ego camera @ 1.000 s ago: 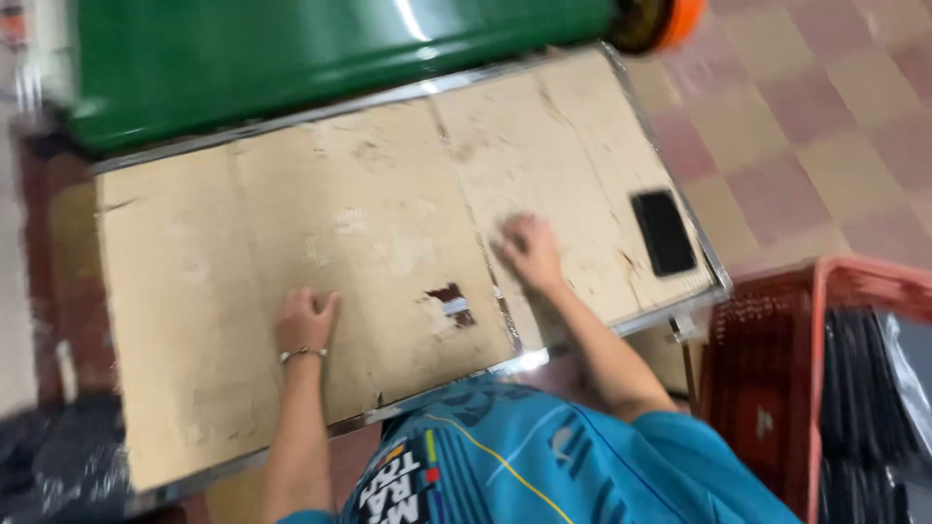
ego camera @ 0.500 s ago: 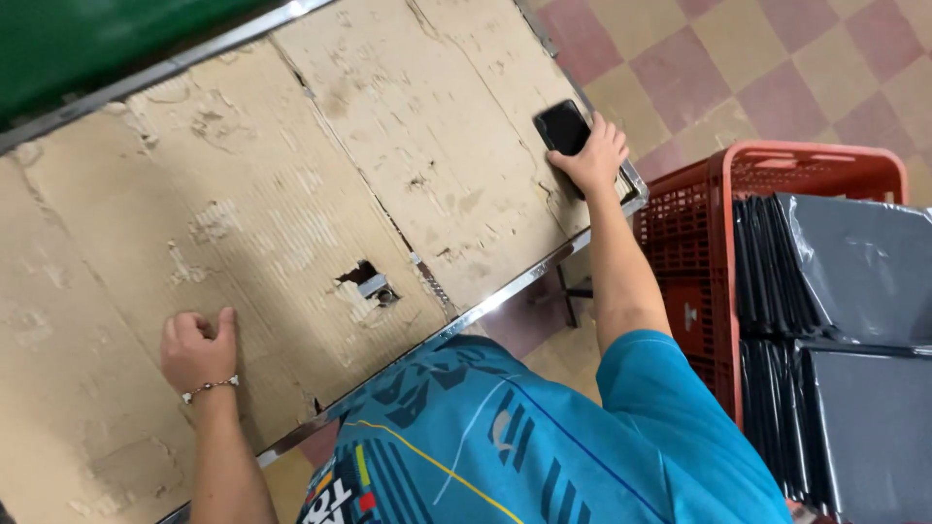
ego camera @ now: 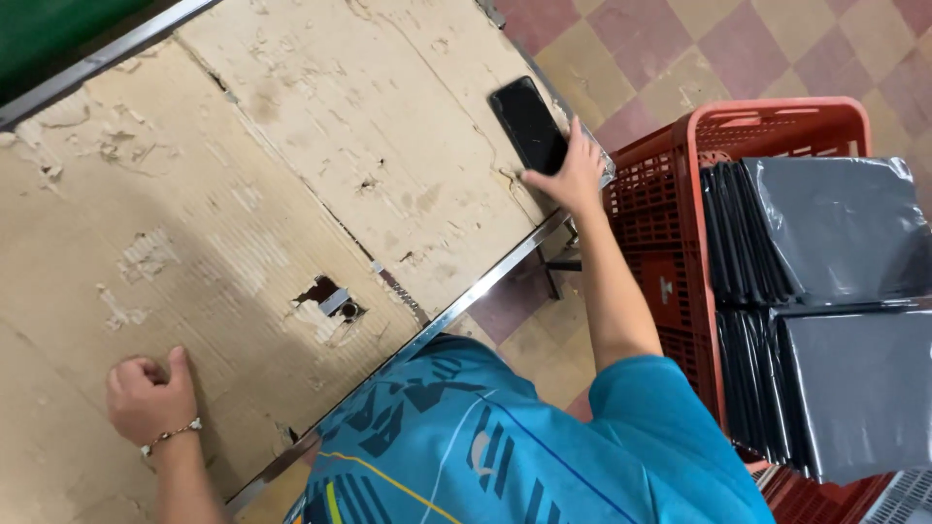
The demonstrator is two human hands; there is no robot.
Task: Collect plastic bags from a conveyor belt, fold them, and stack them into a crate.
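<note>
My right hand [ego camera: 571, 175] reaches to the table's right corner and touches the lower end of a black phone [ego camera: 529, 122] that lies flat there. My left hand [ego camera: 150, 396] is curled into a loose fist with a thin bracelet at the wrist, resting on the worn cardboard [ego camera: 243, 194] that covers the metal-edged table [ego camera: 476, 291]. A torn hole [ego camera: 328, 299] in the cardboard shows metal beneath, between my two hands.
A red plastic crate [ego camera: 680, 223] stands on the checked tile floor [ego camera: 777, 49] at the right, packed with stacks of grey plastic bags [ego camera: 835, 291]. A green surface [ego camera: 58, 29] lies beyond the table's far edge at top left.
The view has swung right and closer. My right hand has slid from the cardboard's middle out to the phone at the corner. My left hand has stayed resting on the cardboard.
</note>
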